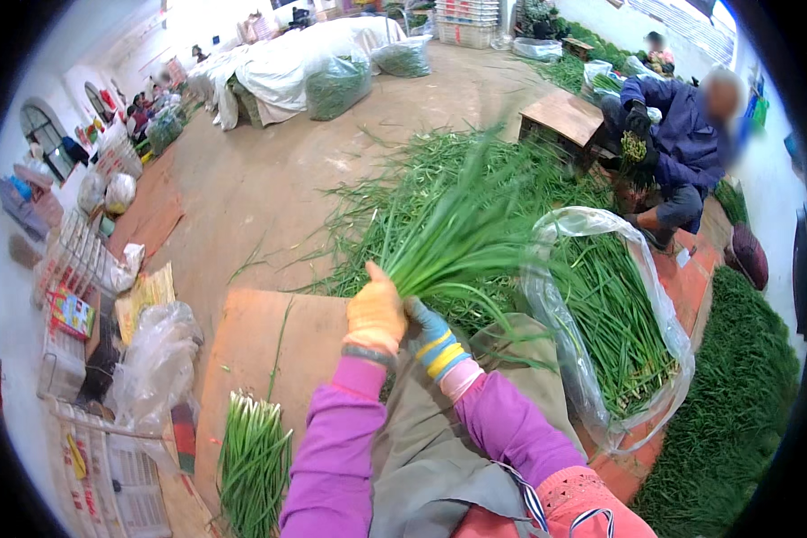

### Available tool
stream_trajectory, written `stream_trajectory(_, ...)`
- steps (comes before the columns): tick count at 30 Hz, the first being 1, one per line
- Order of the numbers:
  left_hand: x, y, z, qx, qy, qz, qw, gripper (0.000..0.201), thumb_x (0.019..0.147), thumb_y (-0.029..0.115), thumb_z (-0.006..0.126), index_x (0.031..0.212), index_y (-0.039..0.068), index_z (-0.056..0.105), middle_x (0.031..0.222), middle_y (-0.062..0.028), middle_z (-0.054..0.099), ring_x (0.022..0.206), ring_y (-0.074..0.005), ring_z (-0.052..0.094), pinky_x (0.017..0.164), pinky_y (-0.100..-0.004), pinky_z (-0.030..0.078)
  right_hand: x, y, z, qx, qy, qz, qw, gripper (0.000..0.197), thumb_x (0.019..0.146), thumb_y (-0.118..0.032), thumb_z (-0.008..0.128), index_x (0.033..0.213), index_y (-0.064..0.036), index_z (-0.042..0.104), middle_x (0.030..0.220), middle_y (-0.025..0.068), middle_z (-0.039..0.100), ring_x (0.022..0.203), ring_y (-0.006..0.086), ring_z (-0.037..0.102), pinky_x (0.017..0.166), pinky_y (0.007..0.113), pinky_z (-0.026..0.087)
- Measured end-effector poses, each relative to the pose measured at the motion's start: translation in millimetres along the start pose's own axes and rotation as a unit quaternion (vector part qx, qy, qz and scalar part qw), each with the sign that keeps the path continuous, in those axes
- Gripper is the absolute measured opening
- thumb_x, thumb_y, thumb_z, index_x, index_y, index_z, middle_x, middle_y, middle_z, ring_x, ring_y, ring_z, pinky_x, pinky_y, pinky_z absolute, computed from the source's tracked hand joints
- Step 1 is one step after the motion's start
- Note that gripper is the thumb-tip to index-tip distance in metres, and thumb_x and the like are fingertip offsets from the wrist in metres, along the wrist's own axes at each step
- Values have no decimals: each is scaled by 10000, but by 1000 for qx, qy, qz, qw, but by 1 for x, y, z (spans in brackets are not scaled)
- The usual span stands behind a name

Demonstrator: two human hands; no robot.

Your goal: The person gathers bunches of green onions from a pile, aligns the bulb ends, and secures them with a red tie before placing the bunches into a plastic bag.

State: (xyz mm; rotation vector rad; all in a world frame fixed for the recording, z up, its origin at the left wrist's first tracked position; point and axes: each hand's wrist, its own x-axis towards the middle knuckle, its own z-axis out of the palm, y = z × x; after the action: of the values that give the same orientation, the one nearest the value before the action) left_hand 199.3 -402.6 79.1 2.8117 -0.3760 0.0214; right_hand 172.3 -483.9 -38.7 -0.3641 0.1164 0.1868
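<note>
The left hand (pixel 376 314) wears an orange-yellow work glove with a dark band at the wrist. The right hand (pixel 432 338) wears a blue glove whose knitted cuff carries yellow and blue stripes, with a pale pink cuff below it. Both forearms are covered by bright purple sleeves, loose and creased. A grey-green apron hangs between them, and pink patterned cloth with a striped strap shows at the lower right.

Bare board (pixel 260 345) left; bag (pixel 601 314) right
</note>
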Motion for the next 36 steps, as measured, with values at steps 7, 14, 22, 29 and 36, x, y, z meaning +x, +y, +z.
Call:
stream_trajectory(7, -51, -18, 32, 129, 83, 4, 988, 704, 696, 94, 575, 1291, -108, 260, 686, -136, 576, 584, -268, 604, 542, -353, 497, -9, 10, 18, 107, -36, -43, 993, 665, 743, -358, 678, 1243, -3, 420, 1270, 151, 457, 1165, 298, 433, 1031, 419, 300)
stream_trajectory(14, -66, -9, 34, 129, 47, -13, 990, 817, 681, 99, 586, 1350, -60, 145, 766, -165, 568, 658, -259, 612, 565, -342, 500, -22, 10, 24, 81, 11, -42, 996, 476, 796, -224, 568, 1194, 20, 470, 1173, 160, 536, 1055, 299, 519, 956, 399, 377)
stream_trajectory(22, -81, -13, -13, -72, -76, 66, 992, 875, 664, 238, 702, 1342, -24, 216, 818, -153, 594, 700, -262, 607, 621, -341, 487, -40, 1, 24, 56, 27, -16, 998, 408, 786, -174, 565, 1160, -23, 504, 1044, 141, 591, 945, 270, 579, 859, 395, 456)
stream_trajectory(29, -57, -17, 1, -343, 159, 76, 923, 270, 756, 130, 647, 988, 1, 594, 755, -92, 576, 655, -196, 565, 589, -293, 450, -42, 14, 27, 11, -3, 36, 999, 312, 783, -142, 562, 1067, -11, 562, 997, 81, 606, 917, 203, 578, 851, 325, 457)
stream_trajectory(36, -74, -21, 31, -655, 201, -30, 728, 99, 895, 111, 482, 962, 57, 531, 831, -57, 578, 786, -153, 552, 766, -256, 436, -39, 19, 24, 75, 7, 13, 997, 430, 778, -131, 567, 1184, -23, 476, 1067, 120, 578, 950, 237, 568, 879, 363, 447)
